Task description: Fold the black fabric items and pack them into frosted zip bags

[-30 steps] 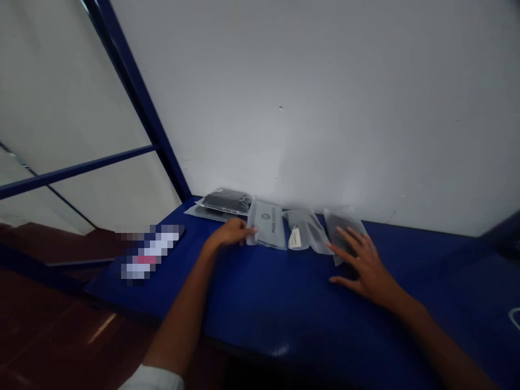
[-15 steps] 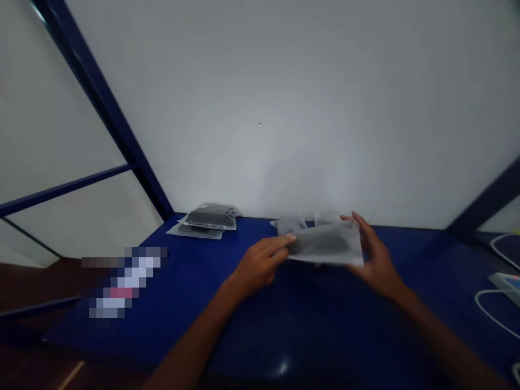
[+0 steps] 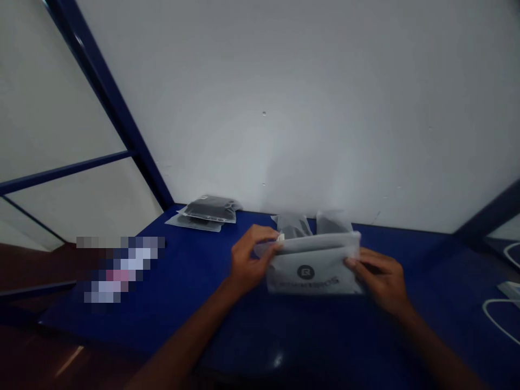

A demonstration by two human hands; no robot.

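A frosted plastic pouch point(image 3: 314, 273) with a dark round logo and lettering is held up over the blue table point(image 3: 182, 281). My left hand point(image 3: 254, 252) pinches its upper left corner, near a small white tag. On the right edge, my right hand point(image 3: 377, 273) grips the pouch between thumb and fingers. Behind it, two more frosted packets, one on the left point(image 3: 293, 223) and one on the right point(image 3: 333, 221), lie near the wall, partly hidden by the held pouch.
Stacked clear bags with dark contents point(image 3: 211, 208) lie at the back left. A pixelated item point(image 3: 125, 271) is on the table's left side. A white cable point(image 3: 493, 319) curves at the right edge. The grey wall point(image 3: 264, 146) stands behind the table.
The pouch has turned so its logo faces me and has come slightly lower. My left hand has moved to its upper corner; my right hand now pinches its right edge.
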